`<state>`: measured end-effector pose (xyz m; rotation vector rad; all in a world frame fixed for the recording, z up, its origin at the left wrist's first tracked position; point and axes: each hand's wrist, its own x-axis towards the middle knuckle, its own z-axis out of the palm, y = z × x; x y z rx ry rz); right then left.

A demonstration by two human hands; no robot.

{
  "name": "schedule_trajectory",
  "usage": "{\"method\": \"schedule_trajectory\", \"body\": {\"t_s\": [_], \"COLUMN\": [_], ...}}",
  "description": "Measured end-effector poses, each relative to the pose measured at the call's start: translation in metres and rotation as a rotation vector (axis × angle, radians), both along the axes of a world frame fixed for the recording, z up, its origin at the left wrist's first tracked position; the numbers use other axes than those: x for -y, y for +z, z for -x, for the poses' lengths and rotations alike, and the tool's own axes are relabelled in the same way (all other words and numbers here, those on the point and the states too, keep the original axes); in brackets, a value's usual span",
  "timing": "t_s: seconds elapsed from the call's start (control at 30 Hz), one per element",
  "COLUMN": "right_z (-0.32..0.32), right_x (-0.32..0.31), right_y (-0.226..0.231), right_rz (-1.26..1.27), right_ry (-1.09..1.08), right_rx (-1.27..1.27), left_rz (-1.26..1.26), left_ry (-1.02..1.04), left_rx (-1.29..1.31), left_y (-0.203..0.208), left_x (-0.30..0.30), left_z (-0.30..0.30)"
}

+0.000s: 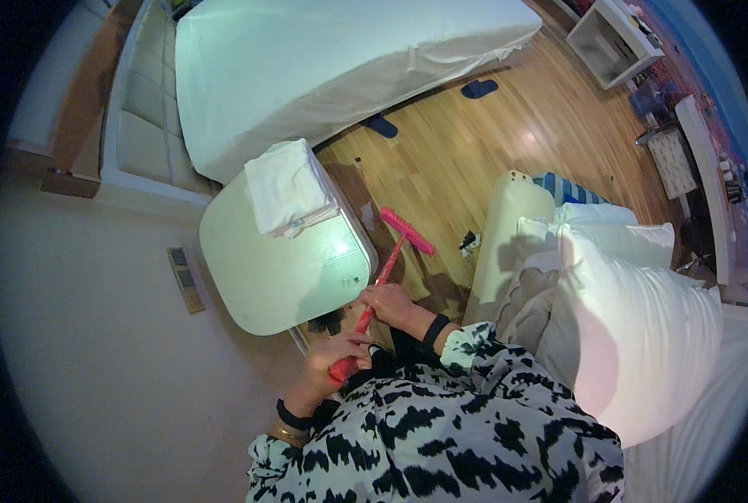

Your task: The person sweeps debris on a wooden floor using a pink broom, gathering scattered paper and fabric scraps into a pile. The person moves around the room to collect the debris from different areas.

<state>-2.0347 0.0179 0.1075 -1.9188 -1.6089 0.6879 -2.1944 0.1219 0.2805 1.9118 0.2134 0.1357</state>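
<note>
A broom with a red handle and a pink brush head (407,231) reaches away from me, its head low over the wooden floor; whether the bristles touch it I cannot tell. My left hand (334,360) is closed round the top end of the handle, close to my body. Further down the handle, my right hand (393,305) is wrapped round it too. Right of the brush head lies a small black and white scrap (470,244). A pale scrap (367,215) is on the floor to its left.
Left of the broom stands a white rounded cabinet (265,277) with folded white cloths (286,184) on top. A white-covered bed (332,67) spans the back, with dark slippers (479,89) beside it. Pillows (642,335) are piled on the right, and a white shelf unit (613,46) stands far right.
</note>
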Motion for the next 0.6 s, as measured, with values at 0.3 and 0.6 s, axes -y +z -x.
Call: {"method": "schedule_trajectory", "body": {"t_s": [0.3,0.6], "right_z": [-0.073,-0.145], "right_x": [0.029,0.074], "right_y": [-0.056,-0.139], "right_rz": [0.038,0.177], "right_ry": [-0.159,-0.328], "right_rx": [0.23,0.385], "left_rz": [-0.045,0.132], "left_ry": [-0.062,-0.042], "left_rx": [0.021,-0.03], "left_y": [-0.083,-0.174], "left_x": [0.024,0.054], "left_z": [-0.043,-0.107]}}
